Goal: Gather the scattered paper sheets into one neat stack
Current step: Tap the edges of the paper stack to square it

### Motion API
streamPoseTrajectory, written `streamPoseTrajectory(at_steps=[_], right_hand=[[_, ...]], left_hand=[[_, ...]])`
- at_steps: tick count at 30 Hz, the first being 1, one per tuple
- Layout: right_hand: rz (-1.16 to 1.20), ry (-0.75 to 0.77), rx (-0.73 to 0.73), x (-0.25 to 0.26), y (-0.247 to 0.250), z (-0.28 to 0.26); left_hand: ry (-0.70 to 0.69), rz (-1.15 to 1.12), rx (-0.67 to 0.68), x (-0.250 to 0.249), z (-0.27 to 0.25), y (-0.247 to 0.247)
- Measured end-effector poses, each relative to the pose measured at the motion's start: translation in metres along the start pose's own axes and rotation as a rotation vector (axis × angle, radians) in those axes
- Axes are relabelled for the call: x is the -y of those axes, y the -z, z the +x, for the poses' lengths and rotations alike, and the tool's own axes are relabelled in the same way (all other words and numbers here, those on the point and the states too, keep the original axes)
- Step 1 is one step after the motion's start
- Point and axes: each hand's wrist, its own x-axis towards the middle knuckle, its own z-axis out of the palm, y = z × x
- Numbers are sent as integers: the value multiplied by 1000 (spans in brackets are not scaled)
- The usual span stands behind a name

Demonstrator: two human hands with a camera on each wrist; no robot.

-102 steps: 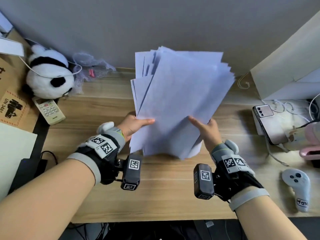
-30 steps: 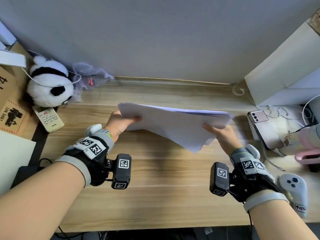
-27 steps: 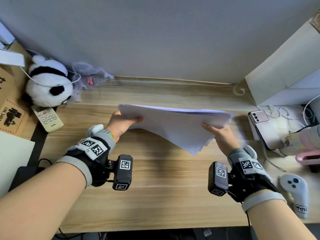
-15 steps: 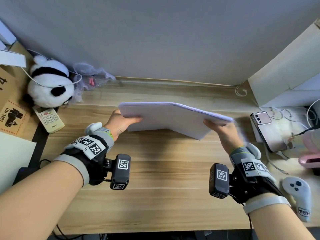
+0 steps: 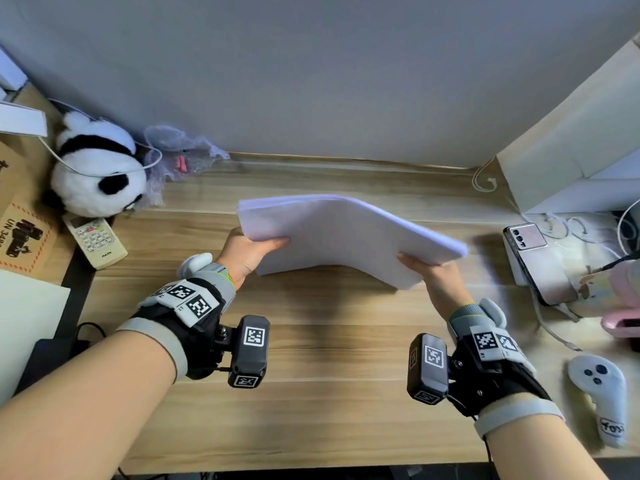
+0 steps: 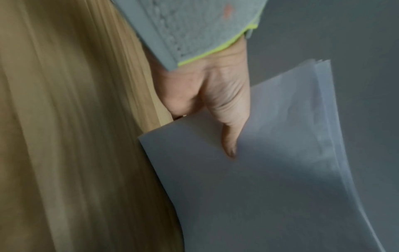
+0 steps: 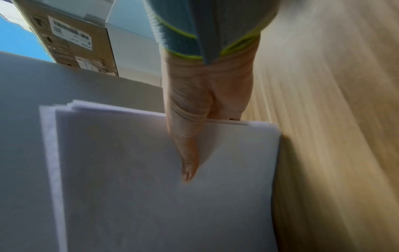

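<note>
Paper sheets (image 5: 346, 233), gathered into one bowed stack, are held above the wooden desk (image 5: 329, 375); left hand (image 5: 247, 254) pinches the left edge, thumb on top; right hand (image 5: 433, 278) pinches the right edge likewise; corners slightly fanned.

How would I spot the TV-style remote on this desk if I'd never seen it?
Start at the plush panda in the desk's far left corner. Just in front of it lies the cream remote control, angled. Unlike the rounded white game controller at the right, it is flat, rectangular, with rows of small buttons.
</note>
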Motion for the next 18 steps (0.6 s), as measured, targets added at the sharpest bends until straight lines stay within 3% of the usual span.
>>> streamPoseTrajectory(at_steps=[4,7,11,15,18], right_hand=[[0,38,3,1,5,4],[12,-35,49,-8,2,5],[-59,-47,-63,-10,-2,8],[-213,81,-121,19,6,13],[-477,189,-45,53,16,17]], left_hand=[[-42,26,37,-4,4,4],[10,41,52,-1,6,3],[76,-30,16,-2,6,-2],[68,-13,24,-8,5,2],[-3,82,-13,-17,8,4]])
